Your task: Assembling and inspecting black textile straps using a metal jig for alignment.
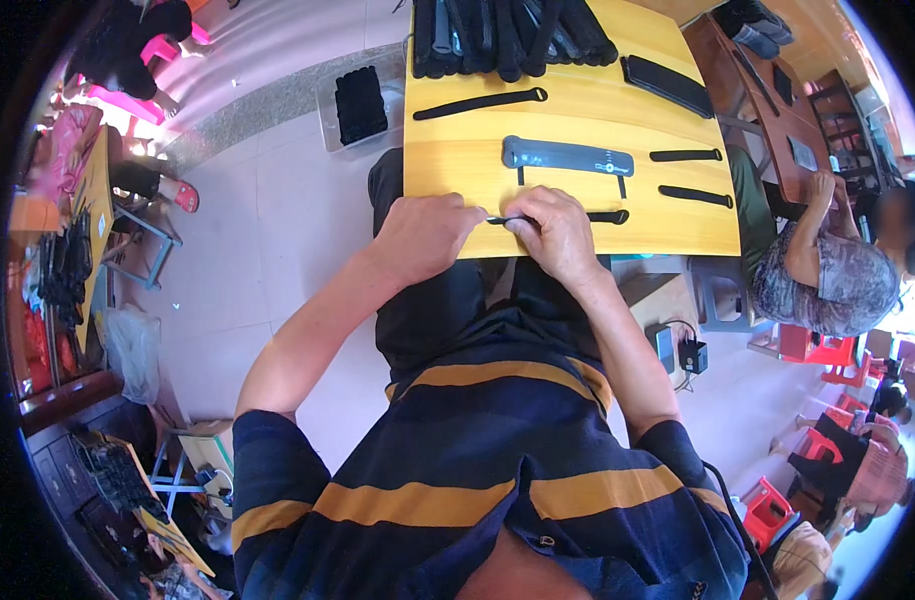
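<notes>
At the near edge of the yellow table [618, 240], my left hand [428, 232] pinches one end of a thin black strap [499, 220]. Fingers of my right hand [556, 228] are closed on the same strap, close beside the left. Another stretch of black strap with a rounded end [610, 216] shows past my right hand; I cannot tell whether it is the same piece. Just beyond my hands lies a long grey packaged piece [568, 157] with two short black strips below it. Single black straps lie left [481, 103] and right [686, 155] of it.
A pile of black straps [503, 40] covers the table's far side, beside a flat black case [668, 86]. A clear tray with a black bundle [361, 105] is left of the table. A co-worker [828, 250] sits at the right by a brown table [768, 110].
</notes>
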Available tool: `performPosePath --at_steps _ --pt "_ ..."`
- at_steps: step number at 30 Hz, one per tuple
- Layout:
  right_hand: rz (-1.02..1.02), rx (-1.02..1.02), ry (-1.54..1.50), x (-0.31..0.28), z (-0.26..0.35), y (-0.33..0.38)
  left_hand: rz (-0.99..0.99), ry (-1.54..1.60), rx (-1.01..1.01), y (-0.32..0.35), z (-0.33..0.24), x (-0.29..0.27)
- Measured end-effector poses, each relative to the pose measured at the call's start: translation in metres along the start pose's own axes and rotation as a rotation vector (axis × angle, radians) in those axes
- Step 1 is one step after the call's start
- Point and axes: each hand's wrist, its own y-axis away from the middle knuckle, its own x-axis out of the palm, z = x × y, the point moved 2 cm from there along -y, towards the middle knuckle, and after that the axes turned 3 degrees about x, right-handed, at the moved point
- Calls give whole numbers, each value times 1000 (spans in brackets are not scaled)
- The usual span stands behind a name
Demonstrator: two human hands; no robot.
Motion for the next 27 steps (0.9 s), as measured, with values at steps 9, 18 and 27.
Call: performPosePath --at_steps 9,18,27 --pt "-16 -31 -3 2 0 2 12 -55 30 -2 3 -1" --pt "-37 -48 -1 4 0 2 -39 -10 63 -1 6 -2" --pt "-48 -55 2 5 -2 4 -13 -43 40 -2 1 -4"
